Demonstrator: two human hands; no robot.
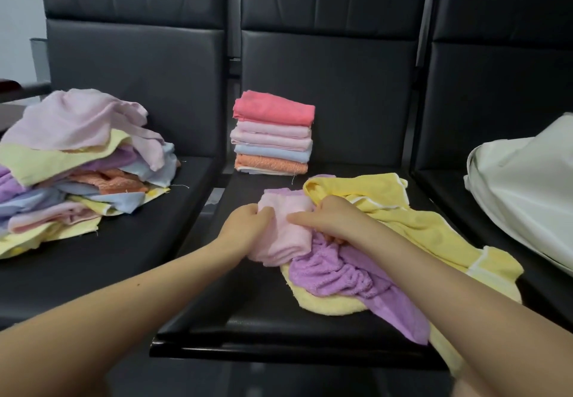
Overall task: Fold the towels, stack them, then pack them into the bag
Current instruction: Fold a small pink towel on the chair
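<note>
A crumpled light pink towel (286, 232) lies on the middle black seat, and both hands hold it. My left hand (246, 226) grips its left edge with curled fingers. My right hand (328, 220) grips its right side, thumb on top. Under it lie a purple towel (338, 272) and a large yellow towel (418, 220). A neat stack of folded towels (273, 136), coral red on top, stands at the back of the same seat. A loose heap of unfolded towels (77, 161) covers the left seat. A white bag (527, 186) lies on the right seat.
Three black padded seats (248, 313) with tall backrests stand side by side, with narrow gaps between them. The middle seat's front edge is near my forearms. A dark table edge (18, 86) shows at far left.
</note>
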